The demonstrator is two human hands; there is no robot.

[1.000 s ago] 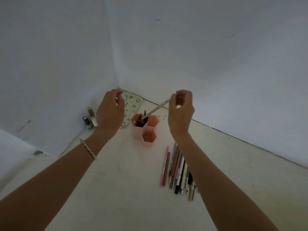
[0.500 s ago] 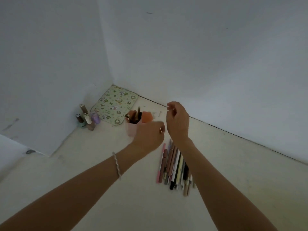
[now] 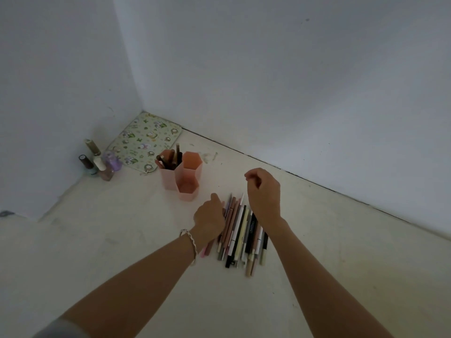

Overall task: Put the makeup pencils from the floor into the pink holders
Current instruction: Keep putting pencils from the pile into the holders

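Several makeup pencils (image 3: 241,230) lie side by side in a pile on the pale floor. My left hand (image 3: 210,215) rests on the pile's left edge, above a pink pencil; its fingertips are hidden under the hand. Just over the pile's far right end hovers my right hand (image 3: 264,191), fingers loosely curled and holding nothing. The pink hexagonal holders (image 3: 188,191) stand just beyond the pile, to the left. Their left cell holds several pencils (image 3: 170,158), while the other two cells look empty.
A green patterned pouch (image 3: 146,140) lies flat in the wall corner behind the holders. Several nail polish bottles (image 3: 100,162) stand by the left wall. The walls meet the floor close behind and to the right of the pile.
My right hand dropped its pencil into the left holder cell and came back over the pile. My left hand swung from beside the holders down onto the pile's left edge.
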